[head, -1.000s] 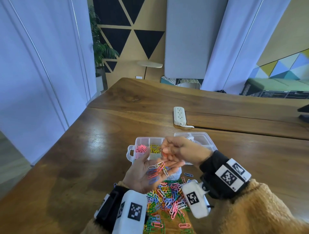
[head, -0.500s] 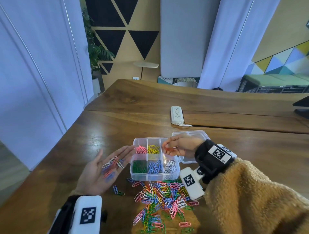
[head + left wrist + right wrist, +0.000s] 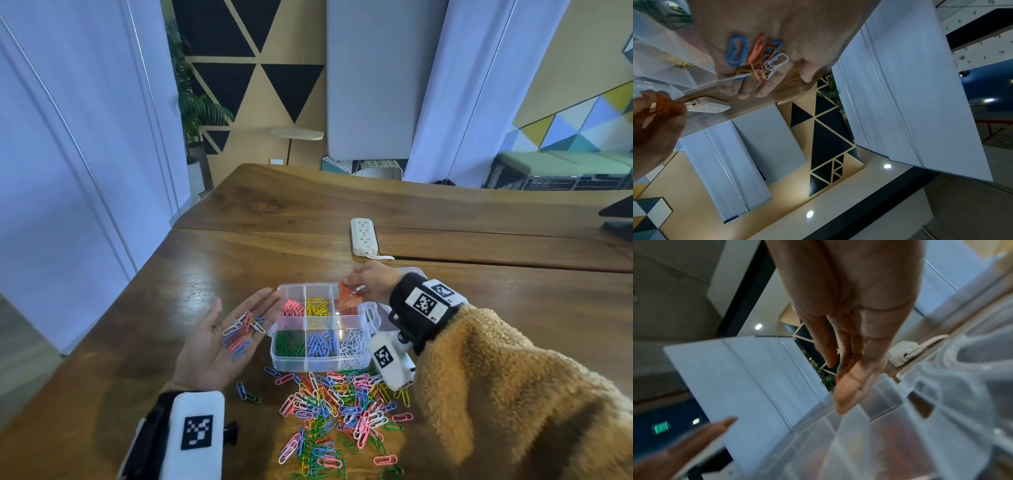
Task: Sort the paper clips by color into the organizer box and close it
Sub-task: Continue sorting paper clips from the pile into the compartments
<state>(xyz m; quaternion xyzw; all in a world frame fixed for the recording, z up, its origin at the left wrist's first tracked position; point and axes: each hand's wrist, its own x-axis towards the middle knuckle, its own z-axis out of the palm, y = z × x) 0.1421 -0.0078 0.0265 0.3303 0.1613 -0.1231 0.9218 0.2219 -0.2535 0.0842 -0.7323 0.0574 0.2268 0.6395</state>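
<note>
While lid open, clear organizer box, six color-sorted compartments

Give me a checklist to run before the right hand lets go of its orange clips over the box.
1. Right hand above the orange compartment: ok.
2. Only orange clips pinched: cannot tell, they are partly hidden by fingers.
3. Organizer box open, lid clear: ok.
4. Box flat on the table: ok.
5. Left hand level, mixed clips resting on the open palm: ok.
6. Other compartments each one color: ok, as far as the head view shows.
</note>
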